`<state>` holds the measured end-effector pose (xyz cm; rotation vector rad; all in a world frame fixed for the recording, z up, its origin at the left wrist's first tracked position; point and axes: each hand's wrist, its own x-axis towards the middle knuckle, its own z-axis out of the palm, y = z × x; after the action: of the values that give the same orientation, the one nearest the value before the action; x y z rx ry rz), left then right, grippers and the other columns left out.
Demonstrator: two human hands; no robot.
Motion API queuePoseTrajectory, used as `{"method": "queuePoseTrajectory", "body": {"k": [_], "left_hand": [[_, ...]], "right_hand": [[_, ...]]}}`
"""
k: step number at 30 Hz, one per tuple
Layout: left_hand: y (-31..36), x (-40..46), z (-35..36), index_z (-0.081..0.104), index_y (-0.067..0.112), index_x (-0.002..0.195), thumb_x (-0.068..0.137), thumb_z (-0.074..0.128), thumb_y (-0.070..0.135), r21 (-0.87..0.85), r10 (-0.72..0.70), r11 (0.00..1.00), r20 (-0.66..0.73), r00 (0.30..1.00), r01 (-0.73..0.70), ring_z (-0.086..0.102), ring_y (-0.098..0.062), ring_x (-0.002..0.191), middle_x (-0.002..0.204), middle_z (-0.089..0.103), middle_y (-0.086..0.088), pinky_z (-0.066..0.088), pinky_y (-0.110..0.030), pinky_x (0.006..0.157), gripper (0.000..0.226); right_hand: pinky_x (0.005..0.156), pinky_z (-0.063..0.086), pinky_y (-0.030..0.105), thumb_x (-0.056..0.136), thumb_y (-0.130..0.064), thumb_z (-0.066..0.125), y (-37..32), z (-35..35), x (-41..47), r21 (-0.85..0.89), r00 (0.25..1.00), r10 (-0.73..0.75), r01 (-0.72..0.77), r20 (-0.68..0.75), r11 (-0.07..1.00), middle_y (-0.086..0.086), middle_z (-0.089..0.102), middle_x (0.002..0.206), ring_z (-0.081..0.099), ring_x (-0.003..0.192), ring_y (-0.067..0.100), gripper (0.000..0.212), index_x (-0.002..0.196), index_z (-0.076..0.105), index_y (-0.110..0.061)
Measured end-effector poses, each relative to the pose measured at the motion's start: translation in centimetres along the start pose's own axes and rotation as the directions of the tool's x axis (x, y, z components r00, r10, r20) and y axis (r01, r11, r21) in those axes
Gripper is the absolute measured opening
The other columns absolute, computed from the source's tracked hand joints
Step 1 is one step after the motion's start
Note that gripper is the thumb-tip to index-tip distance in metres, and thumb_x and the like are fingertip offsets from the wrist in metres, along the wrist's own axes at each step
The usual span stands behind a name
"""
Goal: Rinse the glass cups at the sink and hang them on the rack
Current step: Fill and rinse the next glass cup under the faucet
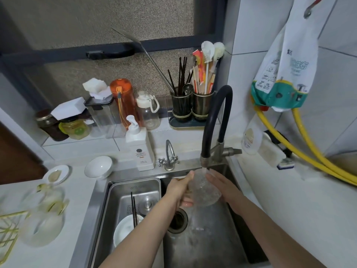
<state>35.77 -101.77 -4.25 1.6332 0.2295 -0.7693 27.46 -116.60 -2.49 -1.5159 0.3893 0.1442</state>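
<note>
A clear glass cup [204, 189] is tilted under the black faucet [214, 120], with water running into it and down into the steel sink [212, 238]. My left hand [180, 188] grips the cup from its left side, fingers curled underneath. My right hand [222, 183] lies flat against the cup's right side with straight fingers. At the left edge a gold wire rack [9, 229] stands on the counter, with several glass cups [46, 215] beside it, blurred.
A steel drain basket [116, 202] in the sink's left half holds a white bowl [125, 229], chopsticks and a lid. A soap dispenser [140, 149], small tap [170, 157], white bowl [99, 167] and saucer [57, 174] sit behind. Yellow hoses [309, 151] run along the right wall.
</note>
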Motion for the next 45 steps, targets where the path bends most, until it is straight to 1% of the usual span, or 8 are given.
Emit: {"method": "queuePoseTrajectory", "body": {"k": [8, 13, 18, 25, 31, 35, 40, 45], "left_hand": [[0.6, -0.1, -0.5, 0.062, 0.014, 0.094, 0.090, 0.053, 0.059, 0.109, -0.207, 0.975, 0.114, 0.972, 0.195, 0.069, -0.027, 0.049, 0.058, 0.069, -0.016, 0.057, -0.030, 0.045, 0.046], [1.0, 0.2, -0.2, 0.064, 0.007, 0.107, 0.087, 0.053, 0.063, 0.100, -0.248, 0.967, 0.171, 0.954, 0.233, 0.071, -0.026, 0.056, 0.064, 0.071, -0.015, 0.055, -0.028, 0.044, 0.060], [1.0, 0.6, -0.7, 0.062, 0.009, 0.119, 0.074, 0.060, 0.072, 0.060, -0.245, 0.969, 0.168, 0.955, 0.238, 0.074, -0.027, 0.067, 0.074, 0.074, -0.017, 0.058, -0.032, 0.051, 0.077], [1.6, 0.6, 0.6, 0.060, 0.004, 0.108, 0.074, 0.075, 0.051, -0.162, -0.298, 0.928, 0.224, 0.928, 0.337, 0.068, -0.032, 0.089, 0.088, 0.065, -0.017, 0.060, -0.047, 0.069, 0.060], [1.0, 0.7, 1.9, 0.064, 0.008, 0.093, 0.078, 0.075, 0.043, -0.084, -0.170, 0.978, 0.207, 0.963, 0.191, 0.067, -0.019, 0.065, 0.074, 0.070, -0.005, 0.057, -0.042, 0.080, 0.039], [-0.1, 0.8, 0.8, 0.064, 0.012, 0.112, 0.069, 0.084, 0.027, -0.031, 0.034, 0.999, 0.172, 0.985, -0.029, 0.065, -0.011, 0.076, 0.088, 0.070, 0.002, 0.056, -0.028, 0.068, 0.049], [-0.9, -0.2, -1.2, 0.061, 0.021, 0.114, 0.072, 0.083, 0.008, 0.033, 0.274, 0.959, 0.166, 0.947, -0.283, 0.062, -0.013, 0.104, 0.109, 0.066, -0.001, 0.053, -0.020, 0.086, 0.049], [-0.9, -1.2, -3.1, 0.061, 0.030, 0.118, 0.071, 0.083, 0.017, 0.122, 0.403, 0.894, 0.197, 0.893, -0.431, 0.062, -0.015, 0.111, 0.121, 0.066, -0.001, 0.050, -0.026, 0.096, 0.054]], "right_hand": [[0.096, 0.050, 0.042, 0.085, -0.067, 0.047, -1.5, 0.0, 0.7, -0.212, 0.995, 0.087, -0.096, -0.050, 0.972, 0.000, 0.064, 0.119, 0.060, 0.109, 0.019, 0.046, 0.113, 0.065, -0.035], [0.068, 0.045, 0.028, 0.080, -0.068, 0.055, -2.2, -0.1, 1.8, -0.211, 0.972, 0.169, -0.201, -0.160, 0.956, 0.002, 0.060, 0.124, 0.057, 0.103, 0.020, 0.062, 0.126, 0.060, -0.027], [0.096, 0.046, 0.035, 0.089, -0.046, 0.060, -2.9, 0.3, 3.3, -0.198, 0.970, 0.199, -0.223, -0.137, 0.955, 0.005, 0.061, 0.118, 0.057, 0.104, 0.022, 0.045, 0.123, 0.061, -0.016], [0.101, 0.048, 0.049, 0.081, -0.045, 0.067, -1.3, -0.6, 4.1, -0.093, 0.977, 0.197, -0.204, -0.080, 0.974, 0.005, 0.068, 0.112, 0.064, 0.105, 0.026, 0.031, 0.105, 0.070, -0.026], [0.098, 0.050, 0.049, 0.077, -0.049, 0.071, -0.5, -2.0, 0.7, -0.007, 0.985, 0.170, -0.170, -0.016, 0.985, 0.004, 0.062, 0.122, 0.062, 0.111, 0.023, 0.053, 0.122, 0.056, -0.025], [0.079, 0.055, 0.027, 0.086, -0.025, 0.068, 0.4, -2.6, -0.2, -0.029, 0.987, 0.120, -0.117, 0.105, 0.993, -0.002, 0.059, 0.126, 0.062, 0.107, 0.011, 0.041, 0.124, 0.052, -0.029], [0.102, 0.048, 0.043, 0.073, -0.030, 0.082, 1.1, -1.6, 0.5, -0.112, 0.999, 0.033, -0.030, 0.023, 0.993, -0.004, 0.043, 0.140, 0.049, 0.125, 0.017, 0.088, 0.142, 0.027, -0.030], [0.077, 0.052, 0.011, 0.074, -0.014, 0.081, 1.3, -0.2, 0.8, -0.157, 0.984, -0.120, 0.139, 0.129, 0.978, -0.013, 0.057, 0.127, 0.058, 0.106, -0.009, 0.069, 0.128, 0.044, -0.036]]}}
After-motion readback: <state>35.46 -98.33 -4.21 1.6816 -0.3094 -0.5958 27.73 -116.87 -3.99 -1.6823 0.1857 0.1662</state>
